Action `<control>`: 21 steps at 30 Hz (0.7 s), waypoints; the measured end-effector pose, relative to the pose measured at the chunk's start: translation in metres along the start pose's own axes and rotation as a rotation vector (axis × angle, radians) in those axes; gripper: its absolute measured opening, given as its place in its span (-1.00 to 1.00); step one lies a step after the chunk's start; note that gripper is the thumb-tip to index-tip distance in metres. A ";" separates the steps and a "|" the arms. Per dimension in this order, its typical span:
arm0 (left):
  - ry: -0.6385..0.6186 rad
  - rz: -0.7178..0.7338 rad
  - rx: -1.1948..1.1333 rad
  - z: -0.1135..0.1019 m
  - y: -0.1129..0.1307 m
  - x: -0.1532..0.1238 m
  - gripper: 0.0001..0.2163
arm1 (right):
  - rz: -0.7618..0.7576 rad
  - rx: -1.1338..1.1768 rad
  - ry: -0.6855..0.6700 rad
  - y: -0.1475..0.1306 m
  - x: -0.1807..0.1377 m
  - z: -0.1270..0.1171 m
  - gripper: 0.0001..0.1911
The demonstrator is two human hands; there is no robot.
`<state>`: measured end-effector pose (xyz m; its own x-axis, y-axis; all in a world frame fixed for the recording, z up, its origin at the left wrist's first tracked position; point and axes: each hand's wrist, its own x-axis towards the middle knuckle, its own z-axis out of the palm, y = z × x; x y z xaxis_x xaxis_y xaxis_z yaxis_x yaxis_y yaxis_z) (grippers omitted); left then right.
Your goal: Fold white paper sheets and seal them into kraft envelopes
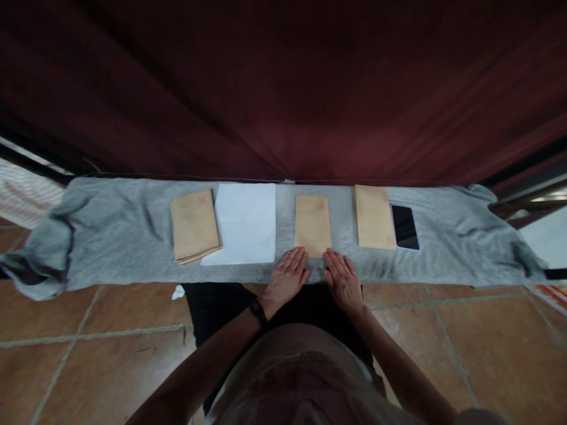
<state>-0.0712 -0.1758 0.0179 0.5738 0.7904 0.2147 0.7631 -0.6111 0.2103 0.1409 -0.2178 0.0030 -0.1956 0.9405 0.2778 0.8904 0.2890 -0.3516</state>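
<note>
Shirt front (305,369) nearest. Beyond it, left hand (289,276) and right hand (344,283) lie flat, fingers extended, gripping nothing, fingertips at the near corners of the middle brown envelope (312,221). Envelope lies on grey cloth (119,236), between white paper (248,224) and brown stack (375,217). Risk, my judgement: uneven pressure could skew it; loose cloth could ruck and drag it.
</note>
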 end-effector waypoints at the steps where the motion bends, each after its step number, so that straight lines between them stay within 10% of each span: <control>1: -0.006 0.001 0.002 0.000 0.000 0.001 -0.58 | 0.006 -0.002 0.002 0.001 -0.001 0.000 -0.47; 21: -0.079 0.129 0.010 0.011 0.013 0.026 -0.48 | 0.039 -0.014 0.029 -0.001 -0.001 0.002 -0.48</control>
<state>-0.0426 -0.1628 0.0162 0.6885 0.7067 0.1632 0.6844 -0.7075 0.1763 0.1389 -0.2186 0.0012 -0.1489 0.9455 0.2897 0.9030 0.2494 -0.3499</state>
